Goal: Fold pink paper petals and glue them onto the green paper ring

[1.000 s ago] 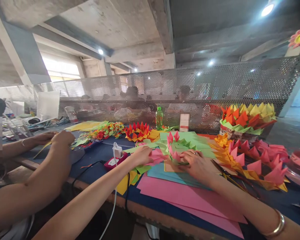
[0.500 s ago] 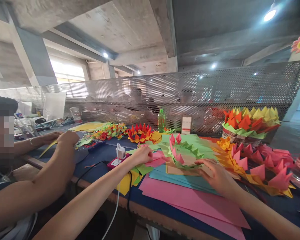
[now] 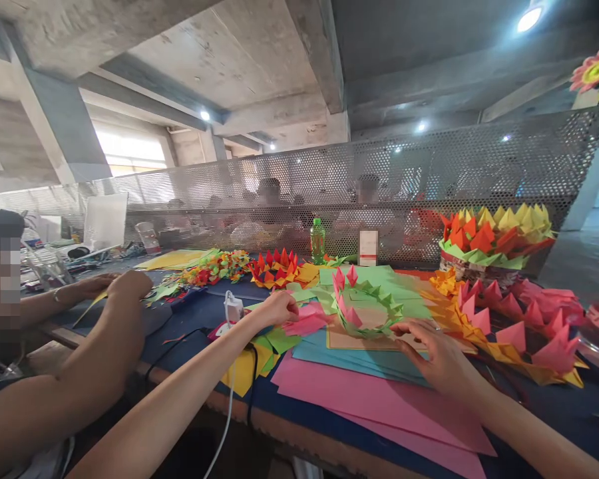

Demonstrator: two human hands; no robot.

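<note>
ring (image 3: 367,307): folded matt paper | screen (image 3: 429,173): perforated metal | sheets (image 3: 379,399): smooth paper

green bottle (image 3: 318,241) stands by perforated metal screen (image 3: 299,179). basket of yellow-orange paper points (image 3: 494,243) far right. red-orange paper ring (image 3: 277,266) mid table. white charger (image 3: 232,307) with cable. co-worker's arm (image 3: 74,359) at left, folding yellow paper.
</note>
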